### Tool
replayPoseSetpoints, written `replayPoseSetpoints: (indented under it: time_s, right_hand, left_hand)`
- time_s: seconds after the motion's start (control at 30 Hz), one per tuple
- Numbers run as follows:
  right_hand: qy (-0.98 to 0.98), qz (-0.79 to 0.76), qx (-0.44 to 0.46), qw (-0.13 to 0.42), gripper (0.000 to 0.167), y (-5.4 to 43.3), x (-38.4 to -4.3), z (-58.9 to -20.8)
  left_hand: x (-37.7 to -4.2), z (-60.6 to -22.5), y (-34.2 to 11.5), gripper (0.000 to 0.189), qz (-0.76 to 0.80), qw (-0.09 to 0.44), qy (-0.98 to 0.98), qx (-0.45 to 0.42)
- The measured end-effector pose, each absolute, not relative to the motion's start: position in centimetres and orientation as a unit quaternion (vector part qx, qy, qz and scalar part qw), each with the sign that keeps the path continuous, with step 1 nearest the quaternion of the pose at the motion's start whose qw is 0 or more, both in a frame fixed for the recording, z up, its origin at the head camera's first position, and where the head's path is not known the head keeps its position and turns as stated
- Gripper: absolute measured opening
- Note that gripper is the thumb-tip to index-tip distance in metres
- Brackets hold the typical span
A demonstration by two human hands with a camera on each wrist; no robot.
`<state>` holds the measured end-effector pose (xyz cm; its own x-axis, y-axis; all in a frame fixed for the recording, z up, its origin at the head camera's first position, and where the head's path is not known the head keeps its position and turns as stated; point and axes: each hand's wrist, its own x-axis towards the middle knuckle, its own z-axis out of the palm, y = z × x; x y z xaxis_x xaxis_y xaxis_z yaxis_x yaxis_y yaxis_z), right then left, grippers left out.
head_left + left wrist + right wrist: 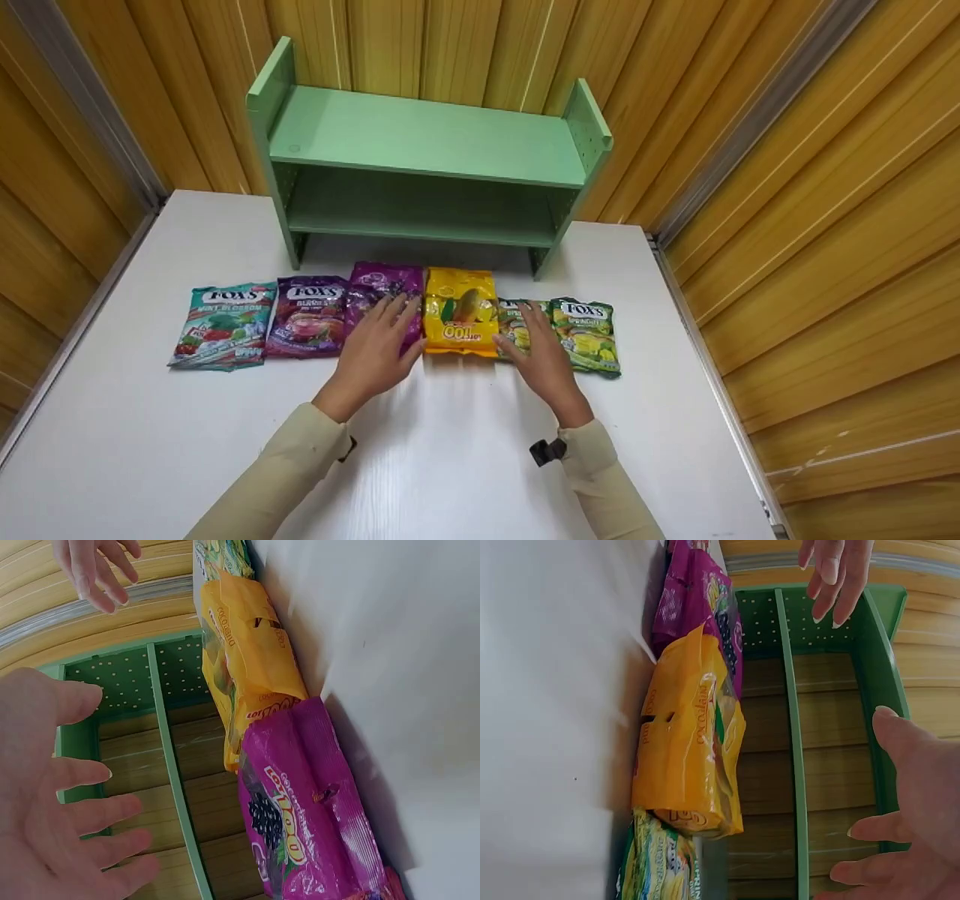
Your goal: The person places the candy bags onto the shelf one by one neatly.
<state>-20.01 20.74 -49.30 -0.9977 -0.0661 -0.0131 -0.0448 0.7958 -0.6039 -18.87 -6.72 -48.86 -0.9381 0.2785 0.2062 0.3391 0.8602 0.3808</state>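
Observation:
My left hand (373, 358) is over the purple Lot 100 candy bag (384, 279), fingers spread and holding nothing. In the left wrist view a gap shows between that palm and the purple bag (296, 802). Beside it lies a yellow Lot 100 mango candy bag (461, 311), between the two hands. My right hand (546, 367) hovers over a green Fox's candy bag (516, 319), partly hiding it, also with loose, empty fingers. A second green Fox's bag (589, 339) lies at the row's right end.
Left of the purple bag lie a dark purple Fox's berries bag (307, 319) and a teal Fox's mint bag (223, 328). A green two-level shelf (427, 139) stands behind the row on the white table (442, 465). Wood-patterned walls (832, 262) enclose the table.

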Motion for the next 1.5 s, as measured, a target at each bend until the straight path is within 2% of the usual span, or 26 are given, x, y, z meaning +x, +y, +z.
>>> replayPoseSetpoints:
  time_s: [0.2,0.97,1.2,1.5]
  right_hand:
    - [0.945,-0.326,-0.014,0.005,0.077,21.6,-20.3,-49.7]
    - [0.939,-0.341,0.037,-0.008,0.066,24.3,-20.8,-51.1]
    - [0.934,-0.353,0.038,-0.039,0.069,25.3,-20.9,-51.5]
    - [0.924,-0.376,0.062,-0.036,0.062,26.0,-21.2,-52.3]
  left_hand:
    - [-19.3,-49.3,-5.7,0.067,-0.239,0.076,-0.954,-0.165]
    - [-20.2,-50.6,-2.0,0.063,-0.279,0.034,-0.946,-0.164]
    - [-20.5,-51.1,-0.6,0.062,-0.292,0.047,-0.938,-0.179]
    - [-20.7,-51.2,1.5,0.064,-0.304,0.033,-0.931,-0.201]
